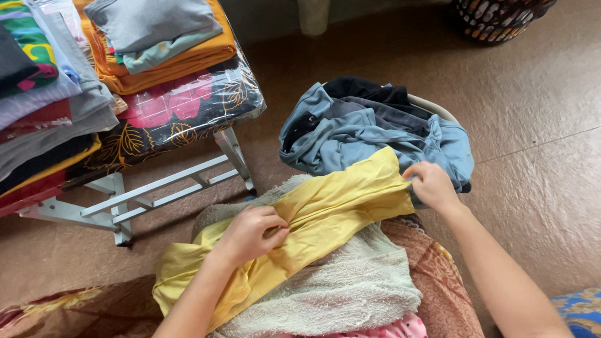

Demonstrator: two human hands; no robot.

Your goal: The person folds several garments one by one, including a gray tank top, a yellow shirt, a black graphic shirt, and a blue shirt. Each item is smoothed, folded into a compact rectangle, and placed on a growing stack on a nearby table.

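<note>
left hand (pixel 250 232) clamped on yellow cloth garment (pixel 326 210) at 7 o'clock | right hand (pixel 432 185) pinching its 2 o'clock corner | pale terry towel (pixel 356 284) beneath | blue-grey clothes heap (pixel 361 134) at 12 o'clock

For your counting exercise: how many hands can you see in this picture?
2. The left hand grips the middle of the yellow cloth; the right hand pinches its far edge beside the basket's blue clothes.

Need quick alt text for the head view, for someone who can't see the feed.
Both hands grip a yellow cloth stretched over a pale towel: left hand mid-cloth, right hand at its far corner. Beyond it a basket holds blue and dark clothes; folded stacks sit on a low table at left.
</note>
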